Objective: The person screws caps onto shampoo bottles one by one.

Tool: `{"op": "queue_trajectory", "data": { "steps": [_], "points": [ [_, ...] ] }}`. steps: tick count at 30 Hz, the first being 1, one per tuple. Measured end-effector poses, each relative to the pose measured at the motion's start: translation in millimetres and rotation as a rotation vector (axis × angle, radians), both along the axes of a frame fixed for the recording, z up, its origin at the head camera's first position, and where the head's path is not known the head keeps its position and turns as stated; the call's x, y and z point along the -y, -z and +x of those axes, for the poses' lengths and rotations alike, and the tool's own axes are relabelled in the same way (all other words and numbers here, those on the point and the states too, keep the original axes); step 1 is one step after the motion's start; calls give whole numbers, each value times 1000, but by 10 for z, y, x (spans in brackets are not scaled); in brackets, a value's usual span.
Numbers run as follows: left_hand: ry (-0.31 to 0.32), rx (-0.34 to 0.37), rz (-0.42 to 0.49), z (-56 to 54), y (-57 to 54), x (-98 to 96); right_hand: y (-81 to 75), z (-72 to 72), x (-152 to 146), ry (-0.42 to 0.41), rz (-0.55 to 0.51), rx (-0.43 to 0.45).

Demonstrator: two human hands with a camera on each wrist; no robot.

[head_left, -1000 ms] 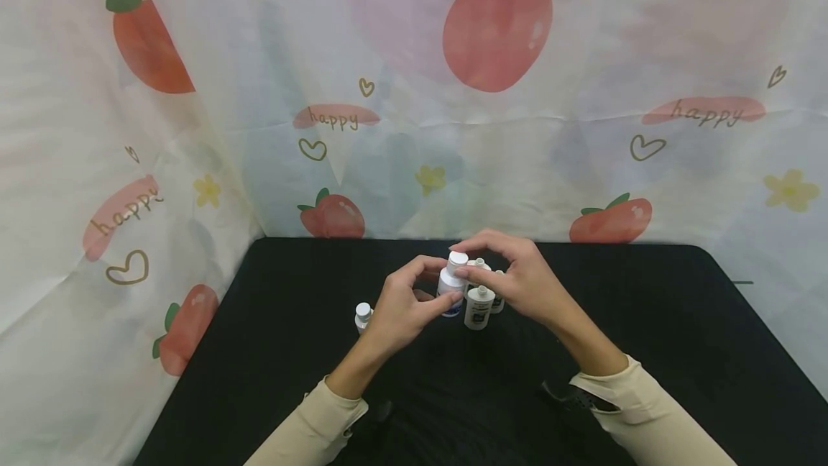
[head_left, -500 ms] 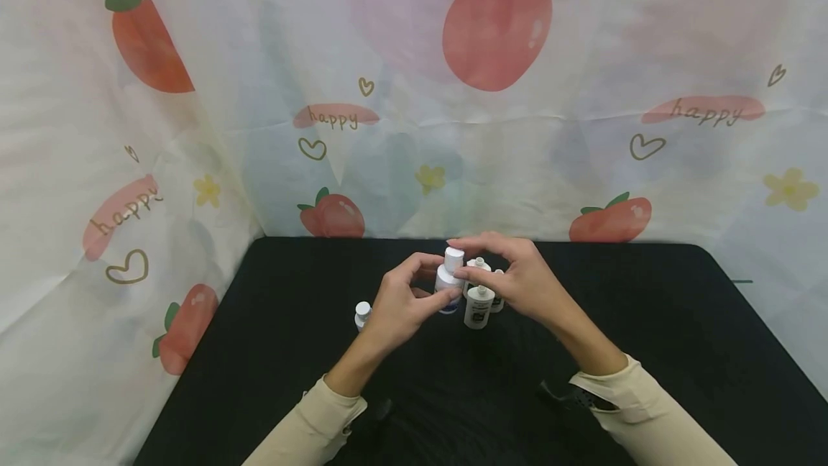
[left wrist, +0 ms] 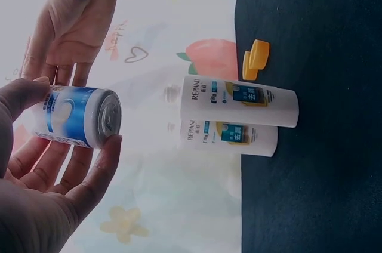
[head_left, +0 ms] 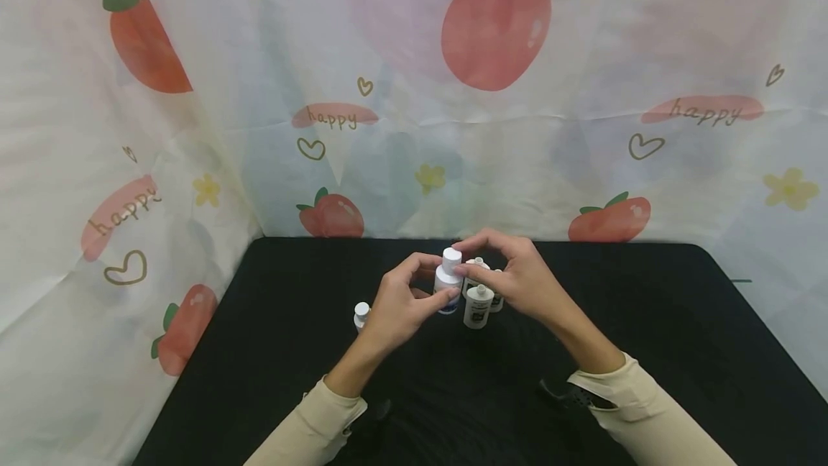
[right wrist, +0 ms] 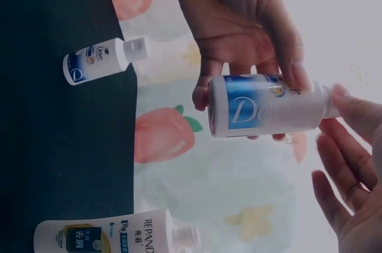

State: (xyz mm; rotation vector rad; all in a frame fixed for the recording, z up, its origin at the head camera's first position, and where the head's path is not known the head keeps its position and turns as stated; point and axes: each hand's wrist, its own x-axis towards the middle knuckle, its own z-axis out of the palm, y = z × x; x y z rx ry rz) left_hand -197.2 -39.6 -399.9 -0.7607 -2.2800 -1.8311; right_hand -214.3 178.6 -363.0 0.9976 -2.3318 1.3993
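Observation:
My left hand [head_left: 401,302] grips a small white Dove bottle [head_left: 446,285] by its body, lifted off the table. A blue label [right wrist: 242,107] wraps the bottle, and its base [left wrist: 109,116] faces the left wrist camera. The bottle's white cap [head_left: 452,257] is on top. Around this cap, the thumb and index finger of my right hand [head_left: 527,277] pinch from the right side; its other fingers are spread loosely in the right wrist view. Just right of the held bottle stand white REPAND bottles [head_left: 478,308], with narrow bare necks.
Another capped Dove bottle [head_left: 362,313] stands to the left, partly behind my left forearm. Yellow caps [left wrist: 258,56] lie on the black table [head_left: 310,286] near the REPAND bottles. A fruit-printed curtain [head_left: 401,42] closes off the back and left side.
The held bottle has shifted slightly left and up. My right index finger has moved a little against the cap, while both arms stay almost still.

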Motion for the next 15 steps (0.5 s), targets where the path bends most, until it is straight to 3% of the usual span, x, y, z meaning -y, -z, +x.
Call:
{"op": "queue_trajectory", "data": {
  "steps": [7,15],
  "points": [
    [8,-20,-7,9,-2,-13,2,-3,24,-47,-32,-43],
    [3,-13,-14,7,-5,-10,10,2,29,-3,-29,20]
  ]
}}
